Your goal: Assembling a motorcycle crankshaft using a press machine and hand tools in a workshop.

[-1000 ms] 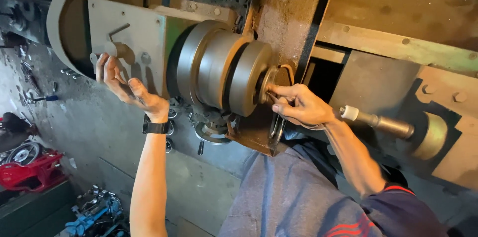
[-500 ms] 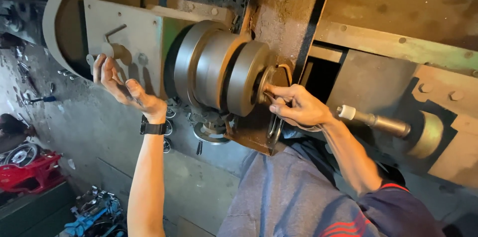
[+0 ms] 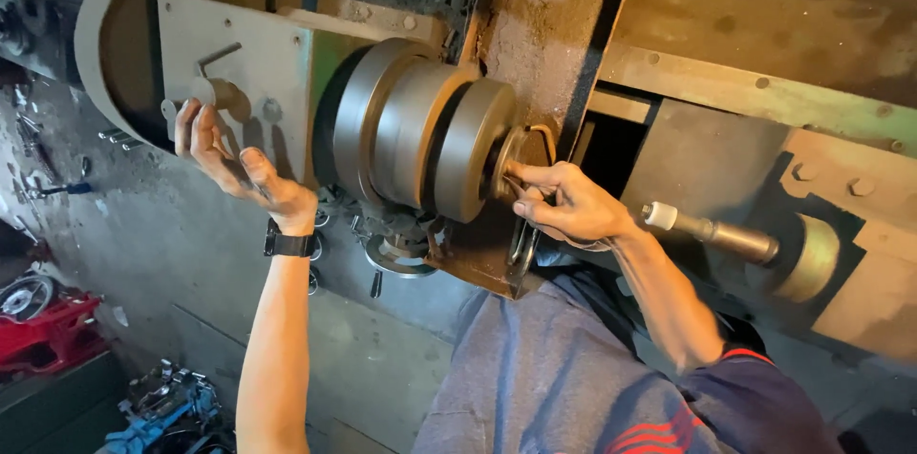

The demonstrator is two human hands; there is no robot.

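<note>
While the stepped pulley (image 3: 420,134) is seen side-on, its long axis runs roughly left to right across the head view, with the small end toward the right hand (image 3: 564,206). That hand is placed at the small end, fingers closed around a thin curved wire or clip (image 3: 535,144) at the hub; exactly what is pinched cannot be told, as the fingertips hide it. The left hand (image 3: 229,168) is held open, palm against the grey plate (image 3: 239,72), just below a small lever handle (image 3: 215,67); nothing is gripped by it. A black wrist strap (image 3: 289,244) is worn on that arm. The right hand is the nearer one to the pulley; the left is set well apart, beyond the large step. A metal handle with a white tip (image 3: 712,230) is seen to the right, untouched. Lower left, a red crate (image 3: 48,330) holds round metal parts, and blue tools (image 3: 162,401) lie on the floor.
</note>
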